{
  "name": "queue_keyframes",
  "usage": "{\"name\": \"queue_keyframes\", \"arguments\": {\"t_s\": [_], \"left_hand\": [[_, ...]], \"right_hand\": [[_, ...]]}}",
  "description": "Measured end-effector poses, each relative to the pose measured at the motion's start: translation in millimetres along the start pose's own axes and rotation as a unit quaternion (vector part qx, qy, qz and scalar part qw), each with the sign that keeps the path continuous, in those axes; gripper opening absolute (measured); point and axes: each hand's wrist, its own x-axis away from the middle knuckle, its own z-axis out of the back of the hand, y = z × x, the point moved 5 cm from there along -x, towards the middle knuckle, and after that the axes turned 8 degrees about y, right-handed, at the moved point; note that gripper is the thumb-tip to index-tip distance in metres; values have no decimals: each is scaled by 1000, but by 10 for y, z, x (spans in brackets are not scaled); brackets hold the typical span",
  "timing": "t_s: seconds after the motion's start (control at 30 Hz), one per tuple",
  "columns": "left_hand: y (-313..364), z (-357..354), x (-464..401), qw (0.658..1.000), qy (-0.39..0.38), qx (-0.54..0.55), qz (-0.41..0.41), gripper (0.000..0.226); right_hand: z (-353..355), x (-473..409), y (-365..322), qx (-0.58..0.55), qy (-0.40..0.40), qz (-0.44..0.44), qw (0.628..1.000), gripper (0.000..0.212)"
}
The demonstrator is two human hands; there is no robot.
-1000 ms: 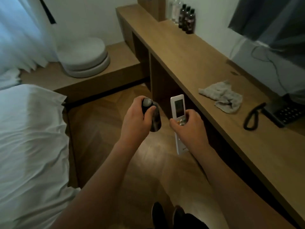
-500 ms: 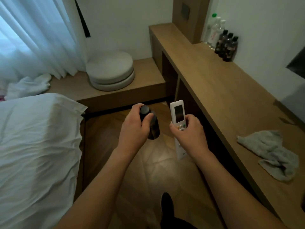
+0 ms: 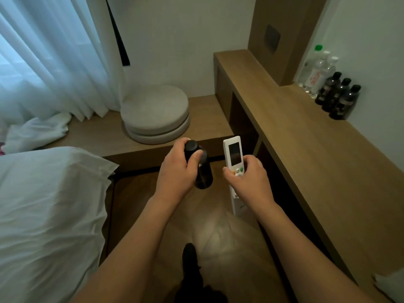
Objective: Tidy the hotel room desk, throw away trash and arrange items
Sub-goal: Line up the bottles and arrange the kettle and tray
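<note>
Both hands are full: the left hand [image 3: 177, 171] is curled round a small dark bottle [image 3: 200, 169], thumb pressed near its cap, and the right hand [image 3: 247, 180] grips a white remote control [image 3: 233, 162] about its middle, screen end up. Both things are carried over the floor, beside the long wooden table [image 3: 306, 149] and not yet on it. The dark bottle looks a match for the row of dark bottles [image 3: 337, 99] standing against the wall at the table's far end, in front of clear water bottles [image 3: 314, 71], so it probably belongs there, though the dim light hides any label. The remote likely wants a tidy place on the table.
</note>
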Motion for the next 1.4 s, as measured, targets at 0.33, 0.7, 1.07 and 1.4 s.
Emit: {"name": "queue_keyframes", "arguments": {"t_s": [0.33,0.7,1.07,1.4], "left_hand": [[-564,-29,-2043,999,-23,-25,-18,35],[-1235,-714,-3976,999,-41,-23,8,31],[-1298,-1394,-5928,998,-51,-21,-13,27],[-1288,-2224,-7370,983,-166,19,-73,34]], "right_hand": [[-929,-1570,-774,0,21,-13,1000,52],[-1823,-3492,-1066,-3,12,-9,1000,49],[-2199,-5326,-1300,-1,42,-52,998,50],[-2301,-6420,-1357,34,158,-134,978,40]]}}
